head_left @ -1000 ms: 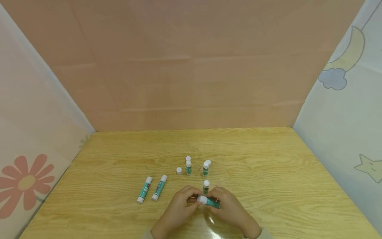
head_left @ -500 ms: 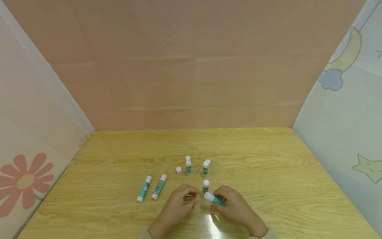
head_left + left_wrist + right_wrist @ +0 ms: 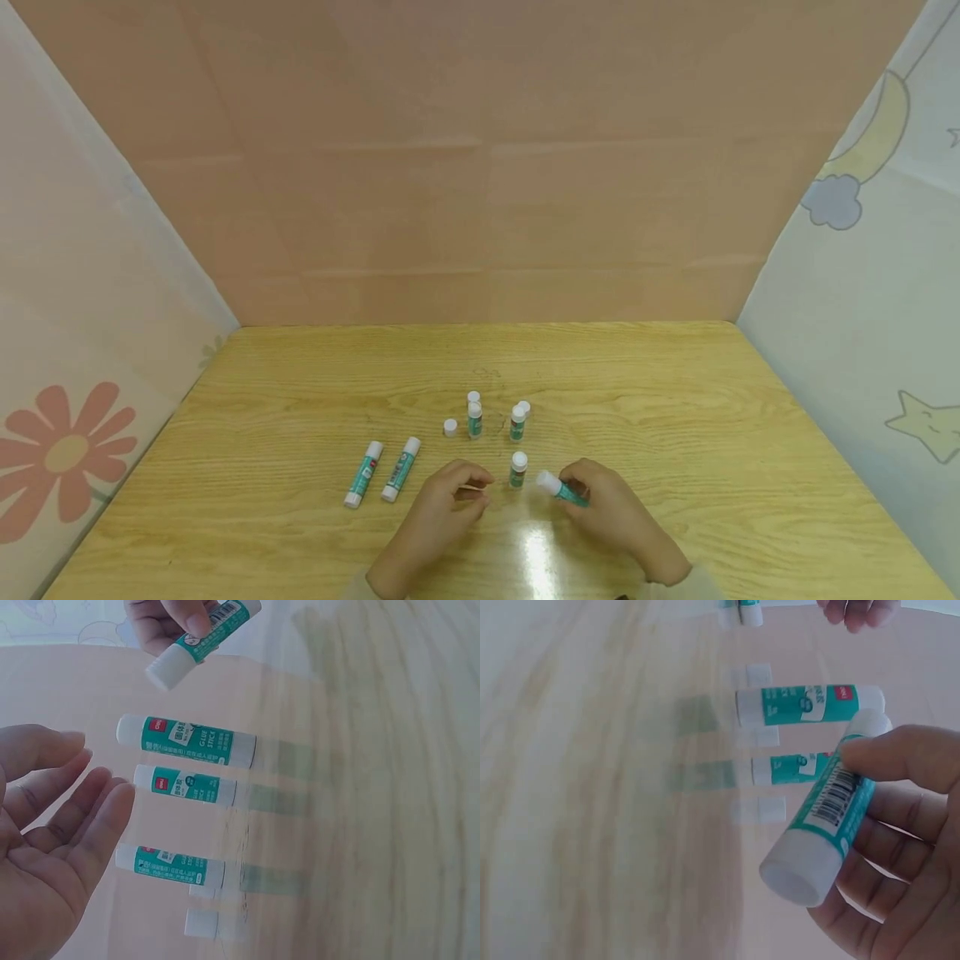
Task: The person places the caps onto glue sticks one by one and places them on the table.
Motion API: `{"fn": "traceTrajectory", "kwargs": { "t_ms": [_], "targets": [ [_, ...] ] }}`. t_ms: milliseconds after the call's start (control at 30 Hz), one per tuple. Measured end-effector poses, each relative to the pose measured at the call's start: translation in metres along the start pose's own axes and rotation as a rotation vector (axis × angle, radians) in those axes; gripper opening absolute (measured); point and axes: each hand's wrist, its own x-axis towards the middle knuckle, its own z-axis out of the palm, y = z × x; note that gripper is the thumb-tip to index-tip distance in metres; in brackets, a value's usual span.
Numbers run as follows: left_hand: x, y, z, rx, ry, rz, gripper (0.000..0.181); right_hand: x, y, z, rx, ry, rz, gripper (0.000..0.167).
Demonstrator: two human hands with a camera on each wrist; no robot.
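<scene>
My right hand [image 3: 609, 510] pinches a green glue stick [image 3: 568, 493] with white ends between thumb and fingers, tilted above the table. Its barcode side shows in the right wrist view. To the left my left hand [image 3: 442, 510] has its fingers loosely bent, with nothing held. Between the hands one glue stick [image 3: 518, 470] stands upright on the table. Two more upright glue sticks stand farther back, one at left [image 3: 475, 422] and one at right [image 3: 517, 425]. The left wrist view shows the held glue stick [image 3: 214, 634] above the standing row.
Small white caps sit near the rear sticks: one cap [image 3: 450, 427] to the left, one [image 3: 473, 397] and another [image 3: 524, 408] behind. Two glue sticks lie at left, the outer stick [image 3: 363, 475] beside the inner stick [image 3: 401, 470]. Printed sheets wall the wooden table [image 3: 675, 400].
The left hand has come off the white end of the glue stick and drawn a little left. My right hand has moved right with the stick. Standing and lying sticks stay put.
</scene>
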Motion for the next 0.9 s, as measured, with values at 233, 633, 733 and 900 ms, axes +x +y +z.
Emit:
{"fn": "traceTrajectory", "kwargs": {
  "t_ms": [233,633,733,900],
  "targets": [
    [0.000,-0.002,-0.003,0.031,0.020,-0.009,0.017,0.000,0.004,-0.004,-0.007,-0.033,0.057,0.018],
    [0.001,-0.004,-0.009,0.119,0.057,-0.046,0.018,0.004,0.011,-0.009,-0.126,-0.021,0.138,0.017],
    [0.002,-0.005,-0.011,0.167,0.067,-0.067,0.018,0.006,0.013,-0.011,-0.136,-0.022,0.152,0.016],
    [0.004,-0.005,-0.015,0.226,0.090,-0.099,0.020,0.008,0.016,-0.011,-0.146,-0.029,0.183,0.014]
  ]
}}
